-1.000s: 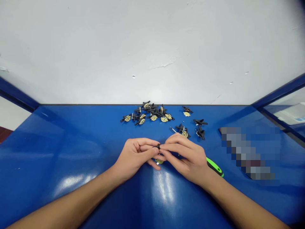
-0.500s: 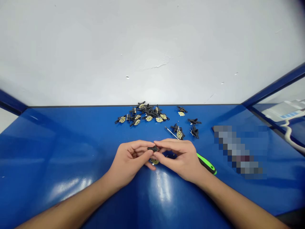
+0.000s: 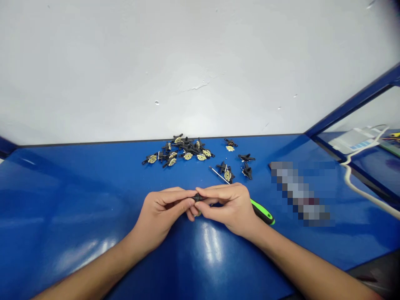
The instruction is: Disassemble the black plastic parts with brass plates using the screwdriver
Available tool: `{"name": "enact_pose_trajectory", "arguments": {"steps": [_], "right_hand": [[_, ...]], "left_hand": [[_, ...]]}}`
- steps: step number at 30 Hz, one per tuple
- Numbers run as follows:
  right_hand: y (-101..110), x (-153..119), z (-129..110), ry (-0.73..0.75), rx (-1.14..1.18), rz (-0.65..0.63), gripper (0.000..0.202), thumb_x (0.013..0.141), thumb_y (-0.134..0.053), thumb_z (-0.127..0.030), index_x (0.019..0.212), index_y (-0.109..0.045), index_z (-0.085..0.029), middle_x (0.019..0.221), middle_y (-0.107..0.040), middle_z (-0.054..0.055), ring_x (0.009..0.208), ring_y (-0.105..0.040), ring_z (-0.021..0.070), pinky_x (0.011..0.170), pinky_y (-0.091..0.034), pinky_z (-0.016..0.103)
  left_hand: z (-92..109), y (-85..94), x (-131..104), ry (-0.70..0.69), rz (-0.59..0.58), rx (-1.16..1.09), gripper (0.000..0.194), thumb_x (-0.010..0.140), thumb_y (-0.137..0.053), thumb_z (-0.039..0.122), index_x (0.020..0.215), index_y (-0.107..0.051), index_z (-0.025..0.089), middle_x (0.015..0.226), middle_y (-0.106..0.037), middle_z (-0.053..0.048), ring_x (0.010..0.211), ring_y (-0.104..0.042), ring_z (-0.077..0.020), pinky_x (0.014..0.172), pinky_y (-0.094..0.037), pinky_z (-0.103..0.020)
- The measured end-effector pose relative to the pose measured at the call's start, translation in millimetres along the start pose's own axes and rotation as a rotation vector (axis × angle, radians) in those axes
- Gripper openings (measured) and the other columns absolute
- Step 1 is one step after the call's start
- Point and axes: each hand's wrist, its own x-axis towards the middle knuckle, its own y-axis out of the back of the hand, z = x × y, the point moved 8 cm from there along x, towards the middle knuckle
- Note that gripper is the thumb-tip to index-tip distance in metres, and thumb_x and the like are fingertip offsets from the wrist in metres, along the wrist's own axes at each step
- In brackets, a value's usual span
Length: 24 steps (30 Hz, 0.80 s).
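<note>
A small black part (image 3: 196,197) is pinched between the fingertips of both hands, low in the middle of the view. My left hand (image 3: 165,210) grips its left end with thumb and forefinger. From the other side my right hand (image 3: 229,204) holds it the same way, the fingertips of both hands nearly touching. Beneath the fingers a brass-coloured disc (image 3: 197,214) shows in part; whether it is held or lies on the table I cannot tell. A screwdriver with a green and black handle (image 3: 263,211) lies partly hidden behind my right hand.
On the blue table (image 3: 78,179), a pile of black parts with brass discs (image 3: 187,151) lies near the white wall. Several similar parts (image 3: 246,170) lie right of it. Farther right are a blurred-out object (image 3: 300,193) and a white device (image 3: 353,139) with a cable.
The view has shifted slightly to the right. Both hands remain on the black part, which has turned a little between the fingertips. Less of the brass disc beneath shows.
</note>
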Motion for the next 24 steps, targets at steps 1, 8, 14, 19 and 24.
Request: {"name": "enact_pose_trajectory", "arguments": {"steps": [1, 8, 14, 19, 24], "right_hand": [[-0.6, 0.1, 1.2, -0.017, 0.012, 0.005, 0.022, 0.080, -0.081, -0.017, 0.100, -0.084, -0.025, 0.080, -0.081, 0.003, 0.063, -0.077, 0.0165, 0.060, -0.068, 0.028], [-0.8, -2.9, 6.6, -0.099, 0.034, 0.095, 0.024, 0.075, -0.084, -0.019, 0.099, -0.084, -0.024, 0.083, -0.082, 0.004, 0.066, -0.079, 0.0193, 0.063, -0.068, 0.025], [1.3, -5.8, 5.8, -0.117, -0.005, 0.124, 0.017, 0.072, -0.082, -0.015, 0.088, -0.085, -0.019, 0.075, -0.081, 0.004, 0.062, -0.078, 0.0181, 0.059, -0.066, 0.022], [6.2, -6.9, 10.7, -0.179, -0.031, 0.103, 0.015, 0.066, -0.084, -0.014, 0.082, -0.081, -0.016, 0.066, -0.078, 0.004, 0.055, -0.074, 0.0171, 0.052, -0.062, 0.022], [4.5, -8.0, 21.3, -0.323, 0.082, 0.048, 0.025, 0.056, -0.090, -0.012, 0.073, -0.073, -0.016, 0.057, -0.072, -0.001, 0.045, -0.067, 0.0117, 0.046, -0.055, 0.018]], "left_hand": [[1.2, 0.4, -0.1, -0.014, -0.002, 0.024, 0.025, 0.092, -0.070, 0.012, 0.106, -0.084, 0.026, 0.073, -0.075, -0.001, 0.066, -0.070, -0.0116, 0.068, -0.058, -0.022], [5.1, 4.5, -4.3, -0.078, 0.025, 0.148, 0.028, 0.092, -0.070, 0.013, 0.109, -0.083, 0.032, 0.078, -0.071, -0.001, 0.069, -0.063, -0.0108, 0.065, -0.053, -0.020], [6.1, 5.3, -4.4, -0.072, 0.064, 0.149, 0.025, 0.090, -0.072, 0.014, 0.103, -0.085, 0.030, 0.079, -0.073, -0.002, 0.066, -0.063, -0.0108, 0.062, -0.053, -0.020], [-4.4, 3.1, -3.9, 0.078, 0.047, 0.004, 0.015, 0.086, -0.076, 0.017, 0.092, -0.087, 0.026, 0.074, -0.070, -0.002, 0.047, -0.056, -0.0064, 0.044, -0.047, -0.017], [-11.4, -0.4, -3.3, 0.167, 0.013, -0.061, 0.011, 0.081, -0.081, 0.018, 0.089, -0.087, 0.023, 0.071, -0.069, -0.003, 0.042, -0.056, -0.0055, 0.039, -0.046, -0.016]]}}
